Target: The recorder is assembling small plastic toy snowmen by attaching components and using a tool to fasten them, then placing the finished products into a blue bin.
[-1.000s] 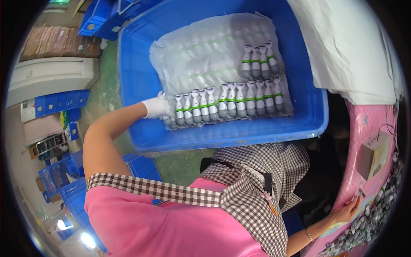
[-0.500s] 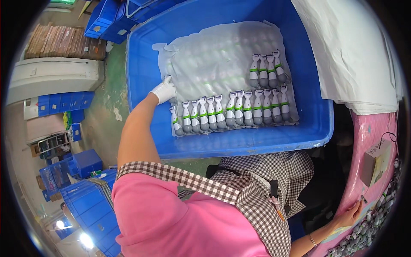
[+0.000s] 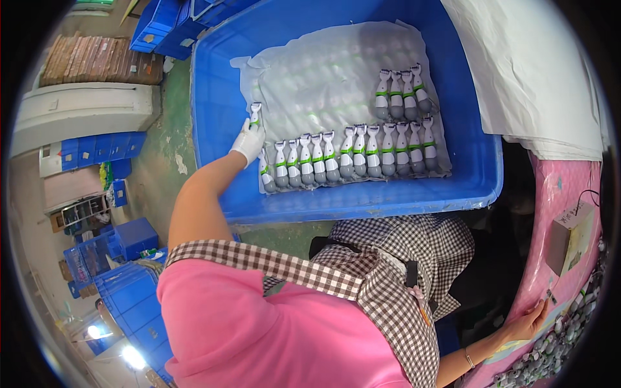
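My left hand (image 3: 248, 141), in a white glove, is at the left side of a large blue bin. Its fingers are closed round a white razor (image 3: 255, 114) with a green band, head end upward. Below it, a row of similar razors (image 3: 313, 161) with grey rounded ends lies on a translucent white sheet (image 3: 284, 84). A shorter group of razors (image 3: 402, 97) lies above that row at the right. My bare right hand (image 3: 532, 321) rests at the pink-covered table, fingers together by a small dark piece (image 3: 551, 297); what they hold is unclear.
The blue bin (image 3: 362, 208) has high walls. More razors show faintly beneath the sheet. On the pink table (image 3: 550, 187) stand a small box (image 3: 569, 238) and a pile of grey-ended pieces (image 3: 550, 355). White sheets (image 3: 537, 77) hang at the right; blue crates (image 3: 132, 304) stand left.
My left hand has shifted slightly toward me, and the razor in it now shows more plainly above the fingers. The view has shifted a little. My right hand stays by the pink table.
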Motion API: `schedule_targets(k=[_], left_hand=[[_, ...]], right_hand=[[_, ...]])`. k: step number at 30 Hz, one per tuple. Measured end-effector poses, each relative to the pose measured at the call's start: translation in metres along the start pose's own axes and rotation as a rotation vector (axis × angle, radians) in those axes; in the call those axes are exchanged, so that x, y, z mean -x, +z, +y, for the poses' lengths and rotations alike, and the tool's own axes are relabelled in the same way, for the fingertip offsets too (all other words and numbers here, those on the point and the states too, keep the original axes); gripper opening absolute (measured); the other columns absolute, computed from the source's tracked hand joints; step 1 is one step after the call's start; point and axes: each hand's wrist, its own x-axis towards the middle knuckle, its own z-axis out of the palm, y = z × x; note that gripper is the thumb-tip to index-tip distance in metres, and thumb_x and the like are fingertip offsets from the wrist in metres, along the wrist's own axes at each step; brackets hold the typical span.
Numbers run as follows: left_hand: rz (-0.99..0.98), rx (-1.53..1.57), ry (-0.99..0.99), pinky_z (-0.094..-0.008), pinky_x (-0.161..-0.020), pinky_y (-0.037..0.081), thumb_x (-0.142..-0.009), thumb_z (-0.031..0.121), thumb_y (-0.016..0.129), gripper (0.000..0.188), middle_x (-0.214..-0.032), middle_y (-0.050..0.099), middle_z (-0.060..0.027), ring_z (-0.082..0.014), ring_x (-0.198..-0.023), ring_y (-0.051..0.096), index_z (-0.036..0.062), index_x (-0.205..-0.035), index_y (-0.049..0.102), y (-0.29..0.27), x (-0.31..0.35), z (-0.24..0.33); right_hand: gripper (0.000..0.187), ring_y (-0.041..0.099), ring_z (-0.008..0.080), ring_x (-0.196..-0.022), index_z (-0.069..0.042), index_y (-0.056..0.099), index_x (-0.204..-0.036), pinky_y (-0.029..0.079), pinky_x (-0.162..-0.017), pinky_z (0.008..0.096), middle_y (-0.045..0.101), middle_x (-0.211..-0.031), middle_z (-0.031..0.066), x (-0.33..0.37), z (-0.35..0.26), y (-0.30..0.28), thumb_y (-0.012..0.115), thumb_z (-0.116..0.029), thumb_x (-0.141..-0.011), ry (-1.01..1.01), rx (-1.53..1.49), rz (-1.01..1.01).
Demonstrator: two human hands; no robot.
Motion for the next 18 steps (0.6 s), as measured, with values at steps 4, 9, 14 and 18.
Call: schedule_targets(k=[4, 9, 14, 18], left_hand=[[-0.305, 0.335, 0.144, -0.0372, -0.079, 0.045, -0.070, 0.013, 0.058, 0.020, -0.089, 0.060, -0.0087, -0.0234, -0.081, 0.060, 0.0087, -0.090, 0.062, -0.083, -0.003, 0.017], [-0.031, 0.743, 0.321, -0.0414, -0.087, 0.041, -0.074, 0.021, 0.061, 0.026, -0.098, 0.057, -0.0087, -0.0259, -0.098, 0.054, 0.0076, -0.096, 0.060, -0.082, 0.008, 0.056], [-0.076, 0.661, 0.343, -0.0529, -0.103, 0.025, -0.078, 0.036, 0.063, 0.040, -0.118, 0.048, -0.0091, -0.0306, -0.126, 0.032, 0.0103, -0.108, 0.058, -0.065, 0.011, 0.066], [-0.067, 0.700, 0.254, -0.0531, -0.105, 0.022, -0.078, 0.039, 0.062, 0.041, -0.121, 0.047, -0.0093, -0.0314, -0.127, 0.030, 0.0099, -0.107, 0.059, -0.057, 0.019, 0.074]], right_hand=[[0.020, 0.043, 0.0031, -0.063, 0.001, 0.067, -0.101, 0.033, -0.051, 0.0159, 0.064, -0.091, -0.0021, -0.001, 0.006, 0.001, 0.063, -0.013, -0.086, -0.043, -0.110, 0.055], [0.021, 0.043, 0.0032, -0.063, 0.000, 0.067, -0.102, 0.034, -0.051, 0.0158, 0.064, -0.093, -0.0025, -0.001, 0.006, 0.003, 0.063, -0.012, -0.086, -0.026, -0.104, 0.054], [0.021, 0.042, 0.0030, -0.063, -0.001, 0.067, -0.103, 0.033, -0.051, 0.0158, 0.062, -0.092, -0.0033, 0.002, 0.004, 0.001, 0.062, -0.012, -0.086, 0.011, -0.129, 0.043], [0.020, 0.042, 0.0029, -0.064, -0.001, 0.067, -0.102, 0.032, -0.051, 0.0156, 0.060, -0.087, -0.0042, -0.001, 0.007, 0.001, 0.062, -0.012, -0.086, -0.026, -0.107, 0.024]])
